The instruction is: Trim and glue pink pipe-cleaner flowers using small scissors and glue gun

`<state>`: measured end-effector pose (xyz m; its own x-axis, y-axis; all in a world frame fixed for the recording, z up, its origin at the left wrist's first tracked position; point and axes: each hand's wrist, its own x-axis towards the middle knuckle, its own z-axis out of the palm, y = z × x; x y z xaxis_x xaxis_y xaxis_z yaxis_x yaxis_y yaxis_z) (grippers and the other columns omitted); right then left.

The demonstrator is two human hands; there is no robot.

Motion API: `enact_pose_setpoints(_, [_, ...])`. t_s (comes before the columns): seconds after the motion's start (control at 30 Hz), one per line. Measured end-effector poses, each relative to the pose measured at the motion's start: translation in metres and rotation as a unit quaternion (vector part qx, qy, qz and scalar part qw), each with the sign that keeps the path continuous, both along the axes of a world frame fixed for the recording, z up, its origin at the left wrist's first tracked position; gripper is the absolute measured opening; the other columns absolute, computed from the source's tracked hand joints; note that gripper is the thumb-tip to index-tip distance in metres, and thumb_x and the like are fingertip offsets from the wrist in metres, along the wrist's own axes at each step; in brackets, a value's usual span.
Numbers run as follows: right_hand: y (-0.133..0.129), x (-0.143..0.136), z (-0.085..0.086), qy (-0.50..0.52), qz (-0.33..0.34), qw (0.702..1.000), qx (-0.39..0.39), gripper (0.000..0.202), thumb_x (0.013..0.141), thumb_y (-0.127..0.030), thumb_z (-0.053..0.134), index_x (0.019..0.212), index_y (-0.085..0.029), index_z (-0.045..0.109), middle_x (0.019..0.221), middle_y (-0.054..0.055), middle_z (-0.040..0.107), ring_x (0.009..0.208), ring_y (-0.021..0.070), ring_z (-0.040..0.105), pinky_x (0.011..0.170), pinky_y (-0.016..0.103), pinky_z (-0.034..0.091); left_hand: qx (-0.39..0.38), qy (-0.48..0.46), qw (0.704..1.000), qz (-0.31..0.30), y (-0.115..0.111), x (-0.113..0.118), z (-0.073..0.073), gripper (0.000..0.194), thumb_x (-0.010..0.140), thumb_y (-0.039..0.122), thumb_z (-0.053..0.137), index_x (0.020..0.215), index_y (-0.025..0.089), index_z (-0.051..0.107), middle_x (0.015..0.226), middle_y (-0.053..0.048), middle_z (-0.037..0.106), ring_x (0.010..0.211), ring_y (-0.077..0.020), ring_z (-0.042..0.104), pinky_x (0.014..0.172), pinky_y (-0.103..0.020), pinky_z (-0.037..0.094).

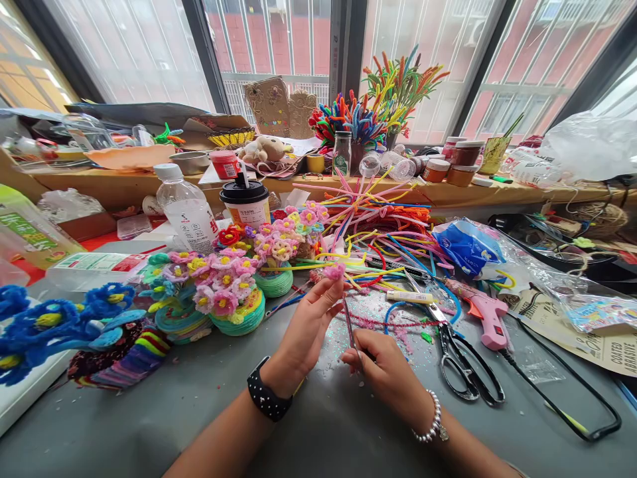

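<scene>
Pink tuft sits up at the tips of the left hand, above the table, pinched between thumb and forefinger with the other fingers loosely extended behind. It looks fuzzy and very light, soft enough to squash under a hard squeeze, so I judge the best hold to be low on its base, about where the pinch is, leaving the fluff free. It probably grips well rather than slipping, though its fibres may flatten or shed. The right hand is closed around a slim dark tool that points up toward the tuft (tweezers or narrow blades, I cannot tell which); its upper end lies close to the left fingers, where a careless nudge could snag. Just beyond the hands, a red tinsel stem and a tangle of pipe cleaners crowd the space, with glitter strewn between. To the right lie the scissors and the pink glue gun, both near enough to catch a sleeve. To the left, pink flowers stand near the left wrist, delicate-looking things for an elbow to brush, and blue flowers fill the far side.
</scene>
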<state>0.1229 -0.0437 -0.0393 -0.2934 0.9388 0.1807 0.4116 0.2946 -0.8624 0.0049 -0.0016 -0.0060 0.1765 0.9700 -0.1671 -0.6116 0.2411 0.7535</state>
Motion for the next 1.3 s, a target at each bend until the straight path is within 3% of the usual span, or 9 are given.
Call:
enact_pose_setpoints(0.37, [-0.001, 0.001, 0.006, 0.038, -0.02, 0.998, -0.044, 0.053, 0.075, -0.061, 0.038, 0.051, -0.015, 0.048, 0.048, -0.002, 0.043, 0.047, 0.008, 0.035, 0.044, 0.021, 0.028, -0.099, -0.047, 0.994, -0.002, 0.006, -0.002, -0.003, 0.006, 0.068, 0.021, 0.064, 0.069, 0.016, 0.06, 0.068, 0.003, 0.058, 0.058, -0.0055, 0.052, 0.059, -0.02, 0.04])
enact_pose_setpoints(0.53, [0.002, 0.002, 0.007, 0.098, -0.012, 0.99, -0.103, 0.046, 0.069, -0.057, 0.049, 0.051, -0.015, 0.045, 0.048, -0.005, 0.036, 0.048, 0.0073, 0.03, 0.043, 0.02, 0.025, -0.082, -0.045, 0.996, 0.004, 0.005, 0.0, -0.001, 0.007, 0.066, 0.019, 0.065, 0.072, 0.016, 0.062, 0.067, 0.003, 0.058, 0.057, -0.0053, 0.052, 0.058, -0.019, 0.04])
enact_pose_setpoints(0.73, [0.002, 0.002, 0.007, 0.135, 0.009, 0.977, -0.164, 0.04, 0.064, -0.053, 0.058, 0.062, -0.013, 0.055, 0.051, -0.003, 0.041, 0.049, 0.008, 0.033, 0.044, 0.021, 0.026, -0.053, -0.033, 0.998, 0.005, 0.005, -0.001, -0.004, 0.012, 0.061, 0.019, 0.069, 0.072, 0.016, 0.063, 0.068, 0.003, 0.059, 0.06, -0.0044, 0.051, 0.058, -0.018, 0.039])
enact_pose_setpoints(1.07, [0.003, 0.009, 0.009, 0.17, -0.06, 0.975, -0.131, 0.035, 0.068, -0.048, 0.058, 0.065, -0.014, 0.054, 0.056, -0.003, 0.042, 0.053, 0.0083, 0.034, 0.049, 0.021, 0.03, -0.013, 0.001, 0.999, -0.031, 0.003, -0.001, -0.004, 0.01, 0.063, 0.018, 0.068, 0.072, 0.015, 0.067, 0.072, 0.001, 0.063, 0.063, -0.0048, 0.053, 0.063, -0.017, 0.04])
enact_pose_setpoints(1.3, [0.005, 0.011, 0.002, 0.177, -0.012, 0.976, -0.127, 0.054, 0.072, -0.066, 0.038, 0.066, -0.014, 0.052, 0.05, -0.005, 0.032, 0.046, 0.0073, 0.028, 0.043, 0.02, 0.023, -0.001, -0.013, 0.999, -0.033, 0.004, -0.003, -0.002, 0.009, 0.063, 0.018, 0.068, 0.071, 0.014, 0.068, 0.069, 0.001, 0.064, 0.061, -0.0043, 0.053, 0.06, -0.015, 0.041])
